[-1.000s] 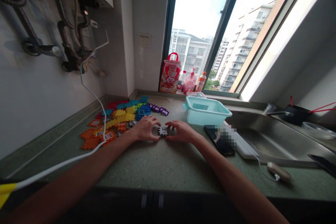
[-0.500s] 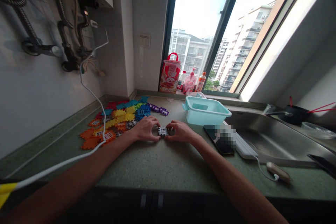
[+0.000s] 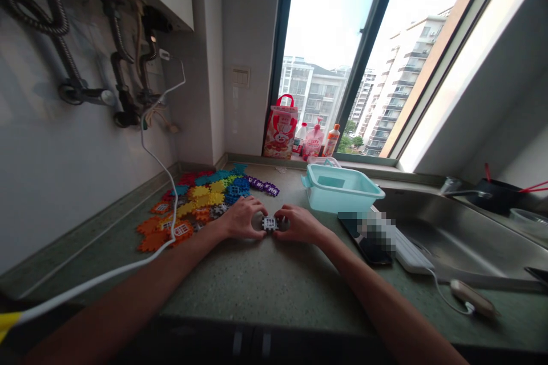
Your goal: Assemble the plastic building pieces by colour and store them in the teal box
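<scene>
A small grey interlocking block [image 3: 269, 223] with a white window pattern sits on the green countertop [image 3: 274, 279]. My left hand [image 3: 242, 218] pinches its left side and my right hand [image 3: 299, 223] pinches its right side, fingers curled round it. Just left of my left hand lies a spread of colourful interlocking blocks [image 3: 201, 197], orange, yellow, red, blue and purple.
A pale teal plastic tub [image 3: 340, 189] stands right of my hands, with a dark phone [image 3: 363, 239] and a white device beside it. A steel sink [image 3: 462, 234] fills the right. A white cable [image 3: 128, 265] crosses the left counter. Bottles and a red bag [image 3: 280, 132] line the windowsill.
Both hands stay closed on the grey block. The view has shifted slightly, so everything sits a little lower and to the right in the picture.
</scene>
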Demonstrator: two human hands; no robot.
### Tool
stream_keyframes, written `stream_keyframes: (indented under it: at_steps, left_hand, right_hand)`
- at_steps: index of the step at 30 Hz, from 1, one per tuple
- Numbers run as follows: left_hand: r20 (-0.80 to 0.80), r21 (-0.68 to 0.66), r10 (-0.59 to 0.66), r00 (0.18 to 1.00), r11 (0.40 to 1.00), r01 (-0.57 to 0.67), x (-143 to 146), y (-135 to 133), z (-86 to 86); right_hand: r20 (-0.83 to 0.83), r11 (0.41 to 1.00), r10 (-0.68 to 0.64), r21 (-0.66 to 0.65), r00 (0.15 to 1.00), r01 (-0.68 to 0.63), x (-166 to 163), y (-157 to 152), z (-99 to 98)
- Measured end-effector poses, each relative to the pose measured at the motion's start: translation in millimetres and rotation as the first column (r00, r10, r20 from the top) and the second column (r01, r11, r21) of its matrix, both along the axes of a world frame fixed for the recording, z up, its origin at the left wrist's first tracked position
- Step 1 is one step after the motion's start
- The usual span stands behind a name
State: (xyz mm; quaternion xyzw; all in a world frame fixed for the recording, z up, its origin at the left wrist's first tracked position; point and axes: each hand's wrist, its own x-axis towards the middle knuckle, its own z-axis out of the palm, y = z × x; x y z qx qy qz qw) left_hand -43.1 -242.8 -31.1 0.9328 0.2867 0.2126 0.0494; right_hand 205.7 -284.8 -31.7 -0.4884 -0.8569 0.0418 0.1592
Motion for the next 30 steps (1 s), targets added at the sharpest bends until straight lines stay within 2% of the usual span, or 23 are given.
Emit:
stream_keyframes:
  at_steps: [14,22,30]
  left_hand:
    - [0.013,-0.009,-0.005,1.000,1.000,0.005,-1.1,3.8,-2.5]
    - [0.037,-0.006,-0.018,0.999,1.000,0.018,1.9,4.9,-5.9]
    - [0.101,0.065,-0.013,0.995,0.998,0.007,2.9,1.6,0.2]
  right_hand:
    - [0.042,1.000,-0.012,-0.020,0.999,0.013,-0.9,-5.7,8.3]
    - [-0.025,0.994,0.106,0.012,0.994,-0.106,-14.2,-7.7,8.2]
    - [-0.047,0.996,0.064,0.073,0.997,-0.060,-15.6,-8.5,11.7]
